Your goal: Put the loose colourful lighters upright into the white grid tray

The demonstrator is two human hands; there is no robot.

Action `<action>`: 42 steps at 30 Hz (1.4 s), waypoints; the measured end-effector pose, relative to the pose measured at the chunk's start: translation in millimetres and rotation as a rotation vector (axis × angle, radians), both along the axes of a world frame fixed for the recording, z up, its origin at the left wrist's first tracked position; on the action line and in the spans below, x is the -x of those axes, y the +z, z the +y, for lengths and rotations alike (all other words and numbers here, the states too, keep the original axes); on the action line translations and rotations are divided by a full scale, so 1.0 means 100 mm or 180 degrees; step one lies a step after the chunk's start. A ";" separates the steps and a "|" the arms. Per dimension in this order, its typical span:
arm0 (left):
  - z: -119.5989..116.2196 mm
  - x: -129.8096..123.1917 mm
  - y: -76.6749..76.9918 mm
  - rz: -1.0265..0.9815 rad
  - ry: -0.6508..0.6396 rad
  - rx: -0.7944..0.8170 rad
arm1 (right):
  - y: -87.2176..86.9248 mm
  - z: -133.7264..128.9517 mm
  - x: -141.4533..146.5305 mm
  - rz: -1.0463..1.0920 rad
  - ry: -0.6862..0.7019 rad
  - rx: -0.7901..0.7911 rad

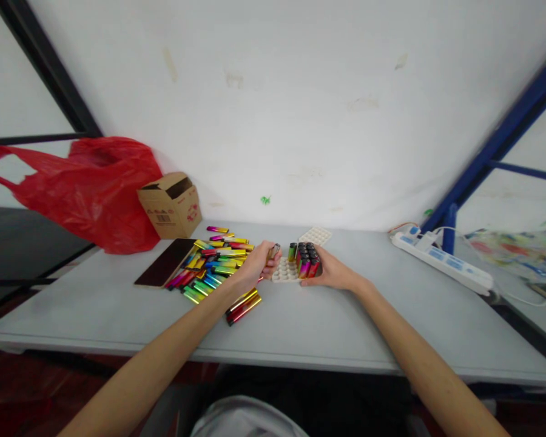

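Between the thumb and fingers of my left hand is a lighter, its metal top pointing up and most of its body hidden. Just right of it lies a white tray with rows of round cavities. Upright lighters in shiny pink, red and green, with black tops, fill the tray's right side. My right hand is wrapped around that side, its thumb at the near edge and fingers behind, steadying tray and lighters. A loose pile of colourful metallic lighters spreads left of my left hand.
Behind the tray lies a second white tray. A dark flat panel, an open cardboard box and a red plastic bag are at the left. A white power strip with cables lies at the right, near a blue frame post.
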State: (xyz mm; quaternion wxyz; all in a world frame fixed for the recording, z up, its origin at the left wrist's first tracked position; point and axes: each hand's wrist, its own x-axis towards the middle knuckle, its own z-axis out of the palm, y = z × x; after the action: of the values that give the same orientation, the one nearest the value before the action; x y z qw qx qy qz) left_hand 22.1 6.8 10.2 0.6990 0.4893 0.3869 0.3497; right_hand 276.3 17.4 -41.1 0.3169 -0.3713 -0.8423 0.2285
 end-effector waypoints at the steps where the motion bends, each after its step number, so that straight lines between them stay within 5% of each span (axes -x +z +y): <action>1: -0.01 -0.01 0.01 -0.0048 0.0042 0.0015 | -0.01 0.00 0.00 0.0026 0.0017 -0.0011; 8: -0.04 -0.01 0.06 -0.0316 0.0032 -0.0068 | 0.00 0.01 -0.02 0.0006 0.0058 0.0012; 14: 0.02 -0.03 -0.10 -0.0499 0.0001 -0.0620 | 0.09 -0.02 -0.04 -0.0080 0.0061 0.0200; 23: 0.16 -0.01 -0.22 0.0802 0.0572 -0.2451 | 0.11 -0.02 -0.03 -0.0085 0.0024 0.0209; 28: 0.15 0.00 -0.26 0.0960 0.0250 -0.2684 | 0.12 -0.02 -0.03 -0.0051 0.0061 0.0189; 36: 0.17 -0.02 -0.29 0.1894 0.0201 -0.3740 | 0.12 -0.02 -0.04 -0.0176 -0.0051 0.0105; 42: 0.16 -0.10 -0.28 0.1822 0.0176 -0.3616 | 0.12 -0.02 -0.03 -0.0146 -0.0011 0.0095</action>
State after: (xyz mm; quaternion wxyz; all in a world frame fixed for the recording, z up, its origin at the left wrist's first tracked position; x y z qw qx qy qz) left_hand 32.6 22.9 -17.5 0.1901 0.8477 0.3250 0.3737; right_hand 279.1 15.4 -28.8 0.2923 -0.3826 -0.8452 0.2319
